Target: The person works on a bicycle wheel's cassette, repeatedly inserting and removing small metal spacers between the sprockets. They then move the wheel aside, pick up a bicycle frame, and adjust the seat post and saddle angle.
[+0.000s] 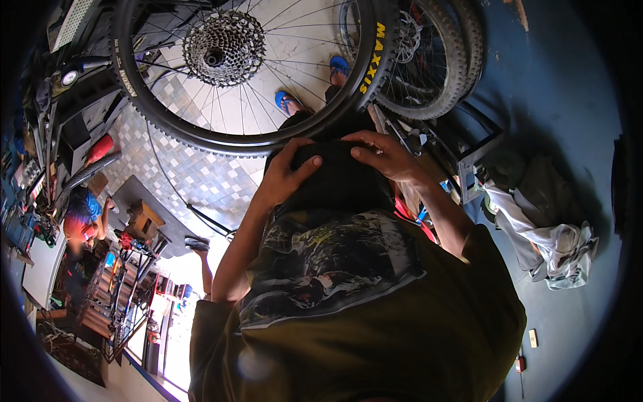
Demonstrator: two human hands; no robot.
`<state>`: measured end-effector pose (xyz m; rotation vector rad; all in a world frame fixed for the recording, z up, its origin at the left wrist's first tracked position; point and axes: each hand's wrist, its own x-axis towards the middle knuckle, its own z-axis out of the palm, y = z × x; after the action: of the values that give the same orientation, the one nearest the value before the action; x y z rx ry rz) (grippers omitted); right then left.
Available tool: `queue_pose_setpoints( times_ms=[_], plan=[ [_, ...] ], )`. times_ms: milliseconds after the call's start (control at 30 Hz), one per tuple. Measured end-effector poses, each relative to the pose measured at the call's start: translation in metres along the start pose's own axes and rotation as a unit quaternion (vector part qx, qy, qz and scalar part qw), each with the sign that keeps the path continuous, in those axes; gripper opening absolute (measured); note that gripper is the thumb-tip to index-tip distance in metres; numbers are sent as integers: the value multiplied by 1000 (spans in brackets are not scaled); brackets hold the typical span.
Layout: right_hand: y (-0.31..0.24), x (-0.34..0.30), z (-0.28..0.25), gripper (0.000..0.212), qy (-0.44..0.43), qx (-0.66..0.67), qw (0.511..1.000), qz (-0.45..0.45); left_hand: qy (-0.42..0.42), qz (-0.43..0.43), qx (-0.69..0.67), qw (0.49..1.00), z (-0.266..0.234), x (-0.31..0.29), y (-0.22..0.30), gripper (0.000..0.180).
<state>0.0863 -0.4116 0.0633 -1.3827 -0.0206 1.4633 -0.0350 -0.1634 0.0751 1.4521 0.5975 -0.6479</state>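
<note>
A large bicycle wheel (264, 139) with a black knobby tyre fills the upper middle. Its multi-cog cassette (225, 48) faces up among thin spokes. At the near edge of the tyre, my left hand (288, 173) curls its fingers against the rubber, thumb pointing inward. My right hand (388, 157) mirrors it a little to the right, its fingers bent at the same edge and its thumb apart from them. The fingertips partly disappear against the dark tyre and my dark shorts (335, 177). Between the two hands is a short gap.
More bicycle wheels (429, 100) stand close at the right, beside a blue wall (549, 87). Pale crumpled cloth (559, 248) hangs there. At the left, another person (84, 211) is near a wooden box (144, 220) and cluttered shelves. A dark cable (161, 164) crosses the tiled floor.
</note>
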Motion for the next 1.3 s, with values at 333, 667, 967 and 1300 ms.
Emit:
queue_pose_setpoints(
  times_ms=[333,667,967,1300],
  plan=[
    [-17,-5,0,38,9,-41,998,-36,4,29,9,1000,-2,-4,9,48],
    [-16,-9,-3,44,30,-73,996,-36,0,37,-10,999,-4,-8,21,49],
    [1,8,-8,40,7,-66,998,15,-8,5,19,1000,-4,6,-3,50],
    [-54,77,-46,37,97,-352,925,-107,99,31,26,994,-89,57,-46,46]
  ],
)
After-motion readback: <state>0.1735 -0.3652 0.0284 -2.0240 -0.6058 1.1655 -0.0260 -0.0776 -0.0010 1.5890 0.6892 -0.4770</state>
